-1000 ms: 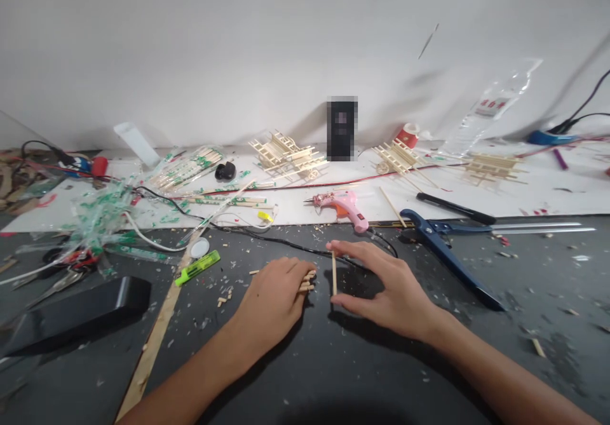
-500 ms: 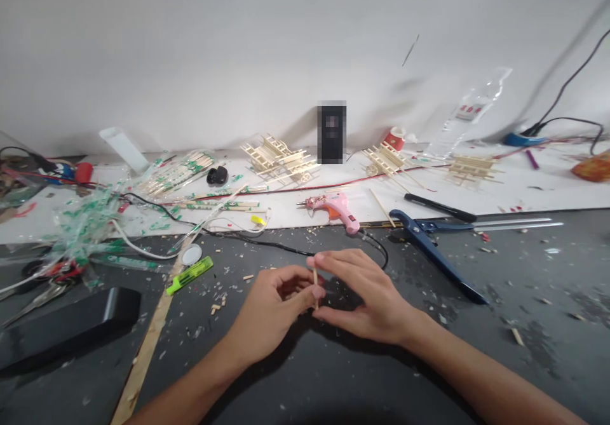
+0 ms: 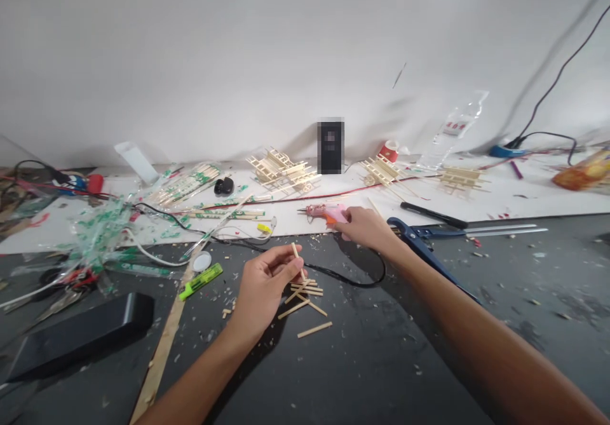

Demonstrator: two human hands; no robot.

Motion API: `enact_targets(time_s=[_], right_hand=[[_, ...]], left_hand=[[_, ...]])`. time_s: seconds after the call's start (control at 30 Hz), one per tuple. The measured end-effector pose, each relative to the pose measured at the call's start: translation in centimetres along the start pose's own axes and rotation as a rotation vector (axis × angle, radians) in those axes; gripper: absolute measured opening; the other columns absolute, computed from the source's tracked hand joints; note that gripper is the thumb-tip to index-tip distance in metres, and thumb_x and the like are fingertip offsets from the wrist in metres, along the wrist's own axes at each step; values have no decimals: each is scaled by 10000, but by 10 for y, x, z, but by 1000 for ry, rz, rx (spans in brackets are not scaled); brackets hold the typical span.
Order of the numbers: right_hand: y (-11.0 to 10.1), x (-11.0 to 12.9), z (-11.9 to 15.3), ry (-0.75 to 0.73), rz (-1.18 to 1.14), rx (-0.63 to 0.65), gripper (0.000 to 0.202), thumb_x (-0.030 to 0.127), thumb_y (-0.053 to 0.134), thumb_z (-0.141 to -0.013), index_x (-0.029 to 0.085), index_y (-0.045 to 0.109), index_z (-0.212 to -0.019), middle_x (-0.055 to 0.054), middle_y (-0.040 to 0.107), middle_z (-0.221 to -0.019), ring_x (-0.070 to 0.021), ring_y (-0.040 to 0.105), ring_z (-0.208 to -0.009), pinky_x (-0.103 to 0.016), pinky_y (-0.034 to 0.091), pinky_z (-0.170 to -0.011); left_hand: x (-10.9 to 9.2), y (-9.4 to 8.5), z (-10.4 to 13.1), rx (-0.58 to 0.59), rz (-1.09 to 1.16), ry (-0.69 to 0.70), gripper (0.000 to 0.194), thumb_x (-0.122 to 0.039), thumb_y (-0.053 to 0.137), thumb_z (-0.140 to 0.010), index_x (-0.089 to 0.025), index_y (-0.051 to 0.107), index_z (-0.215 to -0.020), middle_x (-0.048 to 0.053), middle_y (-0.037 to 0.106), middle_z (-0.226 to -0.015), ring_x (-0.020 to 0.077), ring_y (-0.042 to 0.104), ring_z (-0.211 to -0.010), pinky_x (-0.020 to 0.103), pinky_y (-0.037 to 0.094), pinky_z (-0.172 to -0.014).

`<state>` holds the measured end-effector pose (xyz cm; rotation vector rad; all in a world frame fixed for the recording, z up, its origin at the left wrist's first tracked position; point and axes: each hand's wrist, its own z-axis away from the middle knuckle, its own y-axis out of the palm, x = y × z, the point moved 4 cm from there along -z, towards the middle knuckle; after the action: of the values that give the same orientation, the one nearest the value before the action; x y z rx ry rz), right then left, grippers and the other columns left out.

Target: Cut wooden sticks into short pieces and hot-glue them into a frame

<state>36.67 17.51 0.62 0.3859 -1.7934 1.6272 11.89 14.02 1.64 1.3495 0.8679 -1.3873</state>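
Between the thumb and fingers of my left hand is a short wooden stick, held tilted. Just under and beside that hand, several cut wooden sticks lie loose on the dark table. My right hand reaches forward and is closed around the handle of a pink glue gun, whose nozzle points left. The glue gun rests on the white board's front edge. Its black cord loops back beneath my right forearm.
Small stick-built carts stand along the white board. Blue-handled cutters and a black pen lie to the right. At left are plastic wrappers, a green-yellow cutter and a black case.
My right hand has left the stick and moved forward onto the glue gun. My left hand keeps the stick and has shifted slightly left, uncovering the loose sticks. The view has tilted up.
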Motion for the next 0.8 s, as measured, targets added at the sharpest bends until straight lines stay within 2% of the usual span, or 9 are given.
enact_targets(time_s=[0.07,0.23,0.4,0.5,0.63,0.7,0.8], right_hand=[[1,0,4,10,-116,49,288,421,728,-765,194,565,-692,-42,590,-586,-182,540,-579,-315,355,-551],[-9,4,27,11,-483,114,201,368,630,-815,206,526,-869,15,531,-653,-132,463,-557,-280,330,-497],[-16,0,60,-32,-790,235,356,572,593,-840,227,512,-804,18,454,-623,-155,480,-589,-273,327,-451],[-11,-8,80,-23,-890,322,336,533,661,-829,226,525,-805,21,476,-611,-152,487,-570,-272,363,-461],[1,-12,98,18,-1016,458,374,497,754,-792,210,597,-973,74,435,-520,-100,346,-438,-250,322,-432],[4,-10,103,13,-1090,507,413,542,785,-759,204,626,-935,69,426,-517,-87,312,-434,-245,298,-429],[6,-13,108,3,-1101,479,436,622,769,-741,214,631,-808,20,464,-591,-103,347,-475,-259,300,-432]], left_hand=[[0,-1,-1,-22,19,8,365,-365,882,-719,-133,763,-974,10,703,-721,114,644,-623,228,555,-636],[-6,-7,0,-94,33,60,301,-342,881,-726,-158,752,-926,-4,703,-757,97,628,-647,205,543,-657],[-9,-5,2,-56,21,62,269,-339,863,-758,-168,786,-951,14,727,-775,103,642,-674,211,549,-686],[-4,-2,3,-16,25,37,272,-347,866,-756,-174,796,-955,22,738,-768,115,662,-672,223,568,-678],[5,0,2,26,42,15,240,-335,866,-765,-186,794,-938,26,763,-794,124,698,-689,214,589,-676],[10,1,0,36,49,-3,229,-320,868,-760,-179,792,-924,27,767,-778,135,714,-689,218,603,-676],[14,2,-4,28,51,-20,252,-268,877,-728,-186,785,-948,17,766,-763,142,730,-676,217,618,-669]])
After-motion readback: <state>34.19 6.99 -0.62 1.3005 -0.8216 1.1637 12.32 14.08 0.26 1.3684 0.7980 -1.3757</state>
